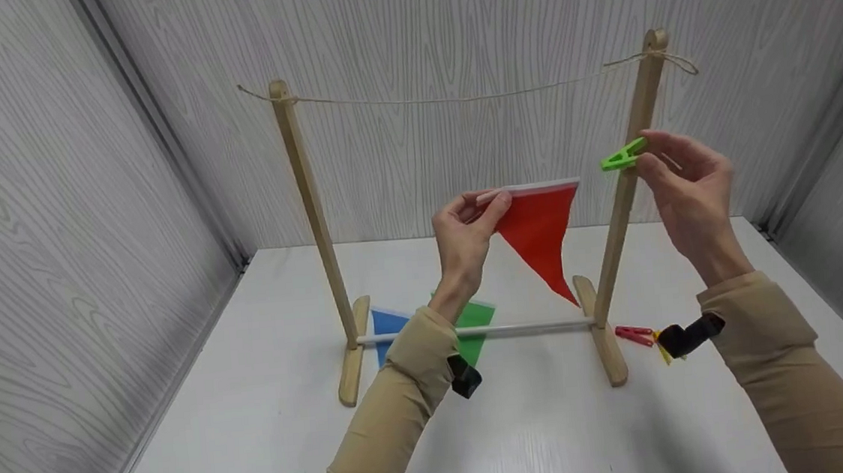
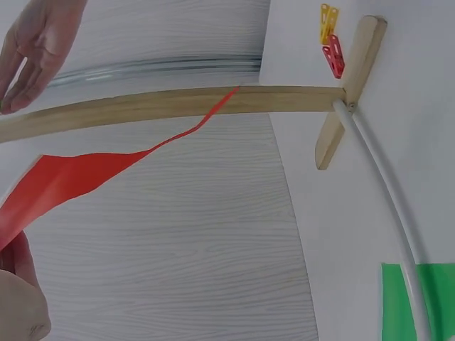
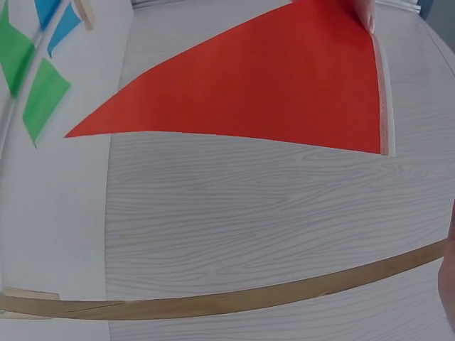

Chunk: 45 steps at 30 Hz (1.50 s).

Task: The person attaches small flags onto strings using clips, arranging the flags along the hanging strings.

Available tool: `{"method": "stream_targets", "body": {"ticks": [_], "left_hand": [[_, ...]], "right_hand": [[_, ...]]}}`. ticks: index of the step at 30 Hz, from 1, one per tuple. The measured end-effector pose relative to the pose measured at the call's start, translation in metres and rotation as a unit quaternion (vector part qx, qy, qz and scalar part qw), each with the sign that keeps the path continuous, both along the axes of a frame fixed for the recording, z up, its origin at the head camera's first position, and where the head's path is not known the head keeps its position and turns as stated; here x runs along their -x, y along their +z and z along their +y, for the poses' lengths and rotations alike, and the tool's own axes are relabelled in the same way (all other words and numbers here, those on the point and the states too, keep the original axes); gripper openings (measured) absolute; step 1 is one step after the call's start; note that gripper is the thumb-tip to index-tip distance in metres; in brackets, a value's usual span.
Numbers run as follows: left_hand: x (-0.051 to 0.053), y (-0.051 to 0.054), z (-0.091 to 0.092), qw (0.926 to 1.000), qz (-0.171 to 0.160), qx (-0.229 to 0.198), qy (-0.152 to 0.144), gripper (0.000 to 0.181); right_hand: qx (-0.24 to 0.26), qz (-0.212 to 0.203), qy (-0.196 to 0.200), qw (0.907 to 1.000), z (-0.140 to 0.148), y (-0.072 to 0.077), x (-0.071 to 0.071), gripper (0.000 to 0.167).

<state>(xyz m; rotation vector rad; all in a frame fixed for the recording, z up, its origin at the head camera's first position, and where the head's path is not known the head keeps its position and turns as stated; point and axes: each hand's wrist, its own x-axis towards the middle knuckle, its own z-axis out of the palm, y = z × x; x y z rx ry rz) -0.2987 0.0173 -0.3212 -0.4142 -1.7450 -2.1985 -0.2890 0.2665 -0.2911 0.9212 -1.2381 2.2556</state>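
My left hand (image 1: pixel 467 237) pinches a red triangular flag (image 1: pixel 539 227) by the left end of its white top edge; the flag's point hangs down to the right. In the right wrist view the red flag (image 3: pixel 263 78) fills the upper part. Between thumb and fingertips my right hand (image 1: pixel 696 192) holds a green clothespin (image 1: pixel 623 156), in front of the right wooden post. Above both hands a string (image 1: pixel 411 102) runs between the two posts, with nothing hanging from it. The left wrist view shows the red flag (image 2: pixel 78 174) almost edge-on.
The wooden stand's left post (image 1: pixel 309 193) and right post (image 1: pixel 616 229) are joined low down by a white rod (image 1: pixel 526 327). Blue (image 1: pixel 389 323) and green (image 1: pixel 476 322) flags lie on the table by the rod. Red (image 2: pixel 333 60) and yellow (image 2: pixel 328 23) clothespins lie beside the right foot.
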Motion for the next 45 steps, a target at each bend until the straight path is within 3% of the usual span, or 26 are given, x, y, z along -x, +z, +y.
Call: {"method": "stream_targets", "body": {"ticks": [7,17,24,29,35,38,43,45], "left_hand": [[0.007,0.016,0.008,0.9983,-0.004,-0.057,-0.01,0.025],[0.012,0.044,0.024,0.9975,0.021,-0.066,-0.005,0.03],[0.016,0.064,0.035,0.9959,0.0,-0.089,-0.015,0.035],[0.02,0.074,0.042,0.9927,-0.02,-0.117,-0.021,0.031],[0.02,0.085,0.047,0.9936,-0.015,-0.112,-0.009,0.029],[0.02,0.09,0.05,0.9941,-0.01,-0.108,-0.007,0.03],[0.016,0.094,0.054,0.9955,-0.001,-0.095,-0.003,0.032],[0.015,0.094,0.056,0.9959,0.002,-0.09,-0.003,0.033]], "right_hand": [[-0.003,0.004,-0.01,0.9999,-0.002,0.028,0.005,0.027],[-0.052,0.034,-0.056,0.9965,-0.008,0.062,0.012,0.024],[-0.048,0.032,-0.114,0.9918,-0.012,0.079,0.016,0.022],[-0.062,0.033,-0.161,0.9845,-0.016,0.088,0.019,0.023],[-0.08,0.038,-0.188,0.9781,-0.018,0.093,0.024,0.021],[-0.096,0.04,-0.22,0.97,-0.02,0.095,0.026,0.019],[-0.133,0.051,-0.287,0.9473,-0.023,0.098,0.028,0.017],[-0.134,0.048,-0.292,0.9456,-0.023,0.099,0.028,0.016]]}}
